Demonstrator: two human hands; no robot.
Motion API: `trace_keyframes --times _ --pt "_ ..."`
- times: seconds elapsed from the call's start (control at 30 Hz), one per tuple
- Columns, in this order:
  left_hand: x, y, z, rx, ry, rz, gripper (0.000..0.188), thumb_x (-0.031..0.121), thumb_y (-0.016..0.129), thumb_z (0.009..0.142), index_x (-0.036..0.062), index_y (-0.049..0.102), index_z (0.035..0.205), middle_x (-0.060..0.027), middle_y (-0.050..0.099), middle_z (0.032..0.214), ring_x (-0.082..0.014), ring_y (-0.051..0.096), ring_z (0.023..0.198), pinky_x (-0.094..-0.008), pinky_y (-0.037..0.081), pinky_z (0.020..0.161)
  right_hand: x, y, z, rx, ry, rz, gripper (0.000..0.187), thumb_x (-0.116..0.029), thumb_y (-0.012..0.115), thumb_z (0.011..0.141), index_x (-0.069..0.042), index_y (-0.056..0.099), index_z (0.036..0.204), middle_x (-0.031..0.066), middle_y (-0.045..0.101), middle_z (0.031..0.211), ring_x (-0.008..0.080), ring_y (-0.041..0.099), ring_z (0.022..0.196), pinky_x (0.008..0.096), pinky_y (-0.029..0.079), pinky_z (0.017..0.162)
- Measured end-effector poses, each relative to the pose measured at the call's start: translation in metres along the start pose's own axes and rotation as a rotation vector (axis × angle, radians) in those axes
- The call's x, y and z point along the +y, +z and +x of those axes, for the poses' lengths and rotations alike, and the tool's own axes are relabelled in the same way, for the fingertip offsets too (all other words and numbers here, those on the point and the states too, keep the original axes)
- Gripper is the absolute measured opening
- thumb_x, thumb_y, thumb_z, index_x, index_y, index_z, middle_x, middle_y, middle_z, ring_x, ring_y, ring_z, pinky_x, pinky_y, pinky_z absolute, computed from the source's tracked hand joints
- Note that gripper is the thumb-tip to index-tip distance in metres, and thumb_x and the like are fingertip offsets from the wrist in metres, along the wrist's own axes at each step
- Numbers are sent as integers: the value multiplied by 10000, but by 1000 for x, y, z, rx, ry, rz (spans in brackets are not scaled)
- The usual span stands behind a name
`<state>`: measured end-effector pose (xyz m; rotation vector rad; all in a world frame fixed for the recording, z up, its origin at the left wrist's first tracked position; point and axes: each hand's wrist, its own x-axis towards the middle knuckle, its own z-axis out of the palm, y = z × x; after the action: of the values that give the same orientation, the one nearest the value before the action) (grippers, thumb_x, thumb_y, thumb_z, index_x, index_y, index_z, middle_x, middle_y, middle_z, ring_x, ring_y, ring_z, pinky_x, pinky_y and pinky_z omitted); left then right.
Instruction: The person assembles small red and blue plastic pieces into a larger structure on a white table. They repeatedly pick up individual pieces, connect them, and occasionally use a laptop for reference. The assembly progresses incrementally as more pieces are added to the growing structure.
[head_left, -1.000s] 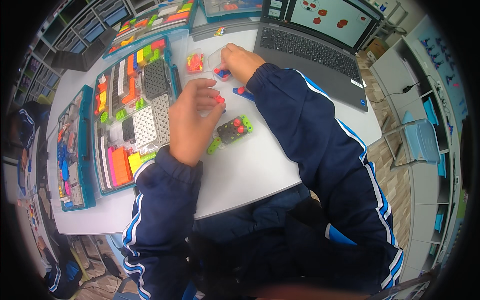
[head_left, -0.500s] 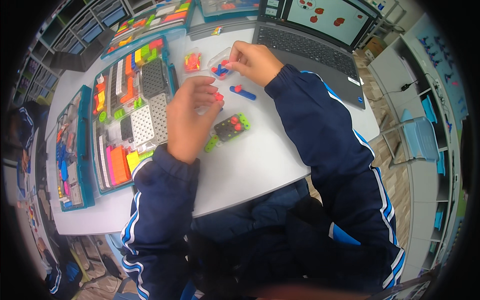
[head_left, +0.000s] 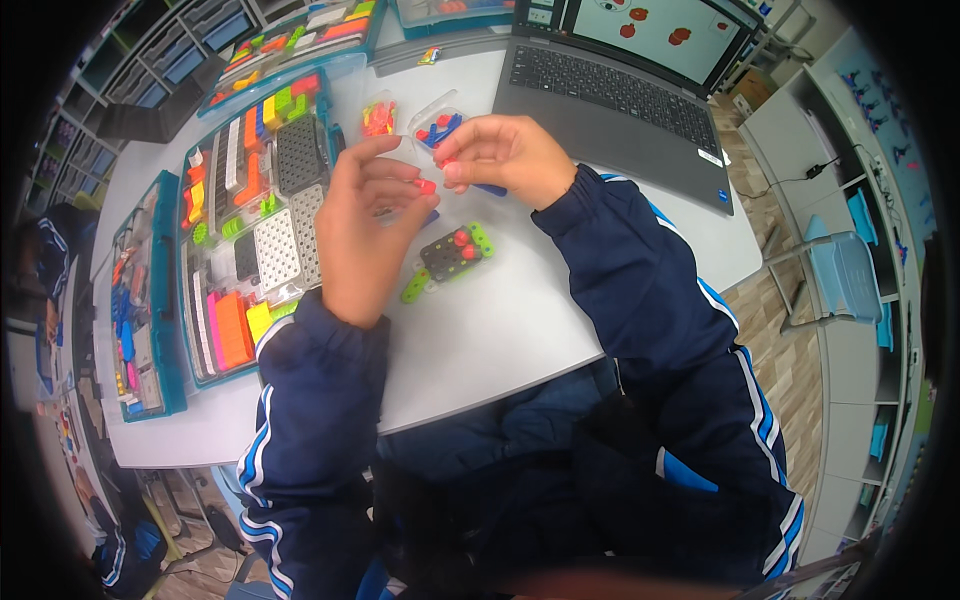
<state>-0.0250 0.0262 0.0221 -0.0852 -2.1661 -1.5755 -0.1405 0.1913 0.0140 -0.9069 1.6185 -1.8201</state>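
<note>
left red piece (head_left: pixel 426 187), long axis rightward

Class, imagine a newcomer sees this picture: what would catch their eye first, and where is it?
Probably the open case of brightly coloured parts, left of the hands. Next, the two hands near the middle: the left hand holds a small red piece, and the right hand pinches another red piece. The open laptop at upper right, with red shapes on its screen, also stands out.
</note>
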Motion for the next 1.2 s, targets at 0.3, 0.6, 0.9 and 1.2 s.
trace_keyframes --times 0.3,0.6,0.9,1.2 --pt "4 -3 1 7 -45 -120 493 -65 687 781 -20 469 1220 -138 616 1089 -136 637 890 -259 514 803 -1 0 -1 45 10 80 215 -48 673 858 25 633 1056 83 662 917 141 635 796 266 515 749" --pt "4 -5 2 -18 -82 -245 425 -71 639 851 -36 457 1233 -162 627 1141 -134 627 965 -242 523 854 -3 1 -1 44 10 53 230 -85 701 851 13 639 1050 60 641 894 115 609 770 240 490 713" --pt "2 -4 3 14 -42 -243 314 -27 566 905 -27 482 1208 -143 630 1116 -162 613 1009 -276 522 851 -6 2 -3 53 14 62 233 -71 714 834 6 637 1040 67 633 918 142 650 782 246 500 730" --pt "2 -5 2 6 -53 -240 326 16 590 920 -30 479 1223 -141 640 1143 -134 600 1043 -233 466 912 -7 3 -3 71 45 34 218 -65 704 838 -3 641 1038 70 624 985 134 653 751 232 494 704"
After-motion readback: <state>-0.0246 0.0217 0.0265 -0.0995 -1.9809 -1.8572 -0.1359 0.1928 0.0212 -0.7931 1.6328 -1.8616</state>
